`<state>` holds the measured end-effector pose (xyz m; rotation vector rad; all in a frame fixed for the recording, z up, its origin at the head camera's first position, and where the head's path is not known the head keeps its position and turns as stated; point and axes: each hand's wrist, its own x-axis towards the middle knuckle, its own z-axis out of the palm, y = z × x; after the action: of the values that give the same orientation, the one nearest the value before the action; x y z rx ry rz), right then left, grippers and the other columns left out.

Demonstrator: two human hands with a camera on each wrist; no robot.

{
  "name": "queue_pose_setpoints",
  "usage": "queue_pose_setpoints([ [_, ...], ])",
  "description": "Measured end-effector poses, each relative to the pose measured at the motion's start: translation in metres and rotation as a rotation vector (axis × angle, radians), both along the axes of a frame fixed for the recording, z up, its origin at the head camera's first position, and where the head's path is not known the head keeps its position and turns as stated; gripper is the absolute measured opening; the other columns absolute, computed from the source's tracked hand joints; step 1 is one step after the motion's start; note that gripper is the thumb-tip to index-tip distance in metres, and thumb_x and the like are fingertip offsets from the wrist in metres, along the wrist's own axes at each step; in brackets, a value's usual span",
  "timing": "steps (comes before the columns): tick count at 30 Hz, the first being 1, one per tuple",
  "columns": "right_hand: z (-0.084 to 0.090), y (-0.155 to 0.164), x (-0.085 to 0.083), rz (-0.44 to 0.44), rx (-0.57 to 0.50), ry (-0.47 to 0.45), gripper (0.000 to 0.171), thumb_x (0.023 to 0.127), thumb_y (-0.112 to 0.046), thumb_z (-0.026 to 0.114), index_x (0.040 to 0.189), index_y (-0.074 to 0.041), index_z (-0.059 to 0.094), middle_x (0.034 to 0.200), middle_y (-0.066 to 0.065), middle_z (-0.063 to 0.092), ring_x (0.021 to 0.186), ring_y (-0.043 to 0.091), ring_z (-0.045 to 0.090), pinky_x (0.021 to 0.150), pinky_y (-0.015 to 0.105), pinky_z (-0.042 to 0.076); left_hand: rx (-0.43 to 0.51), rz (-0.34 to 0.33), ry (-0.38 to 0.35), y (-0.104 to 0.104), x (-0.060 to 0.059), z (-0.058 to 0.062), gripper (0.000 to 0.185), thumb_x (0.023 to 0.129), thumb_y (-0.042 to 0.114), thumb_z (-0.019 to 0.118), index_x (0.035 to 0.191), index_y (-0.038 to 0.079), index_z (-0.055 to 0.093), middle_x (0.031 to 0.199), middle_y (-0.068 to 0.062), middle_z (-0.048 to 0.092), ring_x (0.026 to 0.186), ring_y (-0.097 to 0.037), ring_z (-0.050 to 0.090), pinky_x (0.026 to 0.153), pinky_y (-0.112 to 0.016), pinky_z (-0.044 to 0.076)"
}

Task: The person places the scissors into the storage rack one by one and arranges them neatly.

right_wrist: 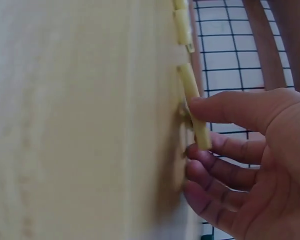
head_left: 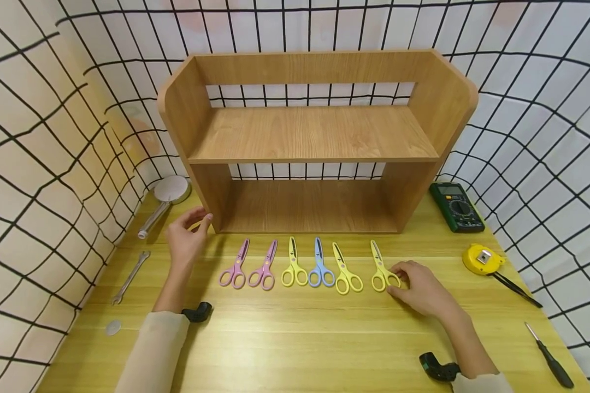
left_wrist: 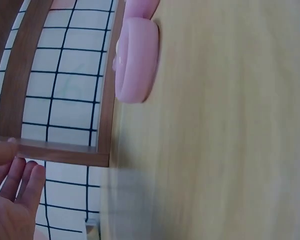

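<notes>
Scissors (head_left: 379, 266), yellow, last of the row, at the desk (head_left: 314, 338) just in front of wooden shelf (head_left: 314, 134), near its right end, blades toward it. Right hand (head_left: 425, 289): fingers pinch handle loop; can't tell if loop is lifted. Left hand (head_left: 187, 237): fingers bent at shelf's left panel, can't tell if gripping. Step looks like positioning that pair. Do well: pinch lightly, steer by the loop, aim blades at shelf front, clear the neighbouring yellow pair (head_left: 342, 267), lower flat before releasing.
</notes>
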<state>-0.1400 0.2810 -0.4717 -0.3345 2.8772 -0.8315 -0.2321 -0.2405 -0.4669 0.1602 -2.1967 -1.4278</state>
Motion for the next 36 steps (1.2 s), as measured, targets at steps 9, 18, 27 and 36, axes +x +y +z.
queue_pose_setpoints([
  [9,0.002,-0.003,0.003,-0.090,-0.208,-0.086,0.042,0.091,-0.025,0.078,0.124,-0.002,0.066,0.089,0.001,0.073,0.080,0.012,0.068,0.069,0.023,0.055,0.069,0.044,0.002,0.004,-0.007,-0.006,0.025,0.094,0.022,0.078,0.113,0.005,0.076,0.108,-0.015,0.078,0.091,0.004,0.067,0.073,-0.010,0.052],
  [18,0.046,-0.032,0.007,-0.079,-0.488,-0.082,0.048,0.090,-0.031,0.082,0.126,-0.004,0.065,0.094,0.009,0.076,0.085,0.020,0.074,0.075,0.030,0.061,0.053,0.074,0.035,0.007,-0.006,-0.007,0.022,0.094,0.018,0.077,0.112,0.005,0.077,0.105,-0.015,0.078,0.093,-0.003,0.070,0.072,-0.010,0.051],
  [27,0.141,-0.097,-0.016,0.071,-0.716,0.086,0.036,0.090,-0.016,0.082,0.121,-0.004,0.068,0.096,0.004,0.078,0.082,0.020,0.073,0.073,0.029,0.062,0.037,0.090,0.030,0.005,-0.011,-0.005,0.022,0.095,0.020,0.077,0.112,0.007,0.077,0.106,-0.012,0.078,0.095,-0.007,0.072,0.074,-0.015,0.052],
  [36,0.207,-0.179,-0.084,0.073,-0.714,0.136,0.040,0.090,-0.020,0.082,0.126,-0.010,0.068,0.100,0.006,0.079,0.088,0.025,0.075,0.073,0.031,0.060,0.056,0.091,0.043,0.010,-0.007,-0.007,0.020,0.096,0.016,0.075,0.112,0.005,0.077,0.105,-0.014,0.078,0.099,-0.019,0.074,0.075,-0.012,0.053],
])
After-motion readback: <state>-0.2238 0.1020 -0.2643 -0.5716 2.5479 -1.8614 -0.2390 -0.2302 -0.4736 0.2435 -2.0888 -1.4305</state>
